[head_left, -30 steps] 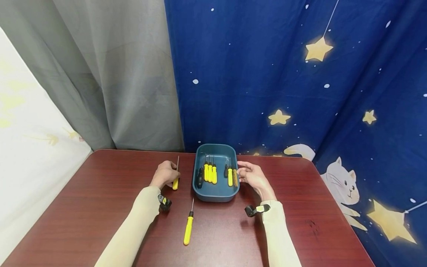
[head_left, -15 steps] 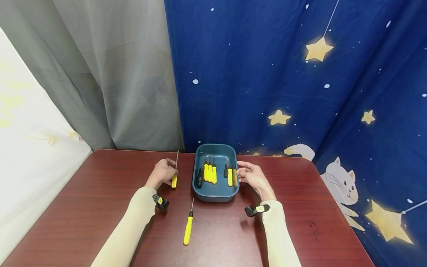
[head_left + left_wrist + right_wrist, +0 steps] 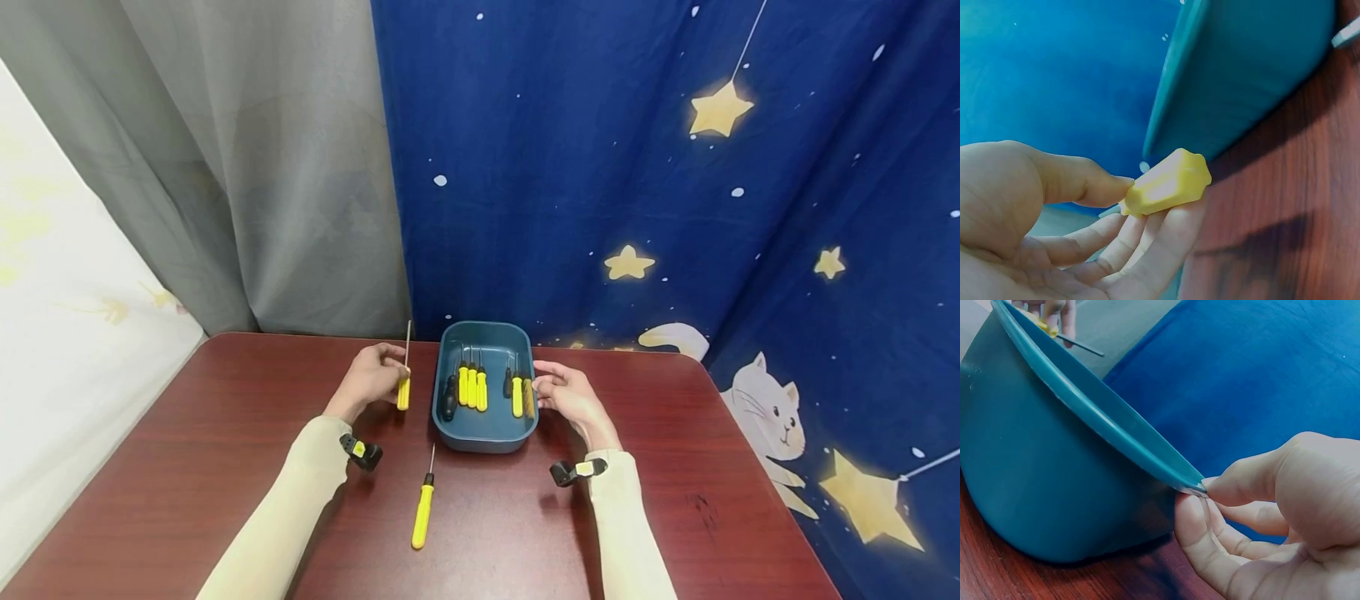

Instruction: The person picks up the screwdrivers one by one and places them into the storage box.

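My left hand pinches a yellow-handled screwdriver between thumb and fingers, just left of the teal box. Its thin shaft points away from me; the left wrist view shows the butt of the yellow handle raised off the table. At the box's right side, my right hand grips the rim, and the right wrist view has thumb and fingers on either side of that rim. Inside the box lie several yellow-handled screwdrivers, black-handled ones and a tan-yellow piece.
Another yellow-handled screwdriver lies on the brown table in front of the box, shaft toward it. Curtains, grey and blue with stars, hang right behind the table's back edge.
The left hand has lifted the screwdriver from the table, shifted slightly left, then come back right toward the box. The right hand has stayed at the rim.
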{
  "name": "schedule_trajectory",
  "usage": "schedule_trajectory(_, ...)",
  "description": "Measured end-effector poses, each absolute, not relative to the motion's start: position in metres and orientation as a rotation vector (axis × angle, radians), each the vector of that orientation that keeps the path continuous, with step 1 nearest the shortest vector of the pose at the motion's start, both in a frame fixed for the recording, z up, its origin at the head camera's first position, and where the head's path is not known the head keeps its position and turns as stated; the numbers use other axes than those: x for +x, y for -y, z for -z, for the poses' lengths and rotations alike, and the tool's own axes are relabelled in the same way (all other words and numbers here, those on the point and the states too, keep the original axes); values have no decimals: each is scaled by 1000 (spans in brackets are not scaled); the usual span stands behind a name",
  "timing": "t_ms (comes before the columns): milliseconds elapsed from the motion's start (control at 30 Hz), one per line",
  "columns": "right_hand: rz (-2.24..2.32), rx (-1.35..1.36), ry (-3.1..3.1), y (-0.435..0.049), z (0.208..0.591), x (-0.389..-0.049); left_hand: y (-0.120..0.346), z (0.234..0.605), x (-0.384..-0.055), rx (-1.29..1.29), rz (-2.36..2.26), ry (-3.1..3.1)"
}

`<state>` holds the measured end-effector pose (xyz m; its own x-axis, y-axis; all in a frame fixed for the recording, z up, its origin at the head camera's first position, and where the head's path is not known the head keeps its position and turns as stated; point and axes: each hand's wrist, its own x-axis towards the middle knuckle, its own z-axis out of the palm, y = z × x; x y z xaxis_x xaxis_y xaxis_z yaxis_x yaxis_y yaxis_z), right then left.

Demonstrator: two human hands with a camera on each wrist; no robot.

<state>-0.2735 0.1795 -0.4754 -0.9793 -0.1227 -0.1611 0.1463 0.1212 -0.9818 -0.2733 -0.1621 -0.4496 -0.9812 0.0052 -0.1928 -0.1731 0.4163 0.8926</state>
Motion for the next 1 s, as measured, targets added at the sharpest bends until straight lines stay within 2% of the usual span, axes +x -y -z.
schedule_trajectory(1000, 1919, 49, -2216, -180, 474, -278, 109, 418, -269, -11, -1587, -2500)
